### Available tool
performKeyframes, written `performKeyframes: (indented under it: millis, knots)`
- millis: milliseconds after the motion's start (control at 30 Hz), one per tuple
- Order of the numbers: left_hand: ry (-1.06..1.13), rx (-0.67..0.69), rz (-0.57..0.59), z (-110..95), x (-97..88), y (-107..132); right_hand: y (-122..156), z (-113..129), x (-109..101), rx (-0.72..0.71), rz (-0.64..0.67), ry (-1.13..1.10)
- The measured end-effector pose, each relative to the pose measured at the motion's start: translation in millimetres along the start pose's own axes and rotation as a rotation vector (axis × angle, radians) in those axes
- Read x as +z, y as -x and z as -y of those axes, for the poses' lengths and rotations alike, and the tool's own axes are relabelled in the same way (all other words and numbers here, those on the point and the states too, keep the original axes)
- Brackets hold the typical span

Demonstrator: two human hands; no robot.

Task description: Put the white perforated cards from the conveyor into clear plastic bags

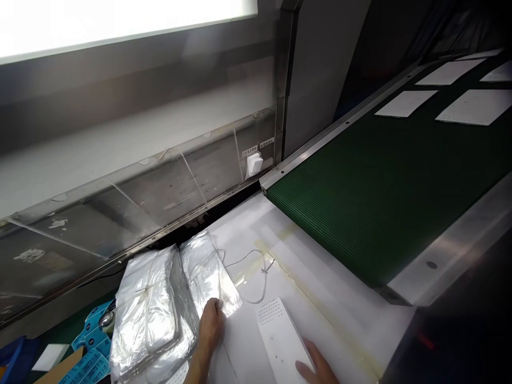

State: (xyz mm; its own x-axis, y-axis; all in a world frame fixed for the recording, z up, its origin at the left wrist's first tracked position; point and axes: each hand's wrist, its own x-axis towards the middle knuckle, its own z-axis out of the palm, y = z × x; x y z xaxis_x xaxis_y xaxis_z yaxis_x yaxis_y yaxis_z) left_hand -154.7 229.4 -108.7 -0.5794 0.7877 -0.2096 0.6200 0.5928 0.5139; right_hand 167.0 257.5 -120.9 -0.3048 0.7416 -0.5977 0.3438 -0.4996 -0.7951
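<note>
Two hands working: right hand (320, 368) pinches the right edge of the white panel (280, 341), thumb on top, likely to steady it at the table's (320, 298) near side. Left hand's (210, 328) fingers curl at the near end of the loose clear bags (206, 266), can't tell if pinching; tied bundle (146, 314) sits just left, presumably for easy reach.
</note>
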Motion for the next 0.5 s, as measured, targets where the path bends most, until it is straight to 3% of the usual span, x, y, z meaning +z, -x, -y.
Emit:
performKeyframes:
  millis: [267, 500]
  knots:
    - [-0.016, 0.046, 0.029, 1, 0.4, -2, -3, -12, 0, -0.056, 0.036, -0.025]
    - [-0.169, 0.281, 0.034, -5, 5.7, -3, -11, -32, 0, -0.043, 0.042, -0.048]
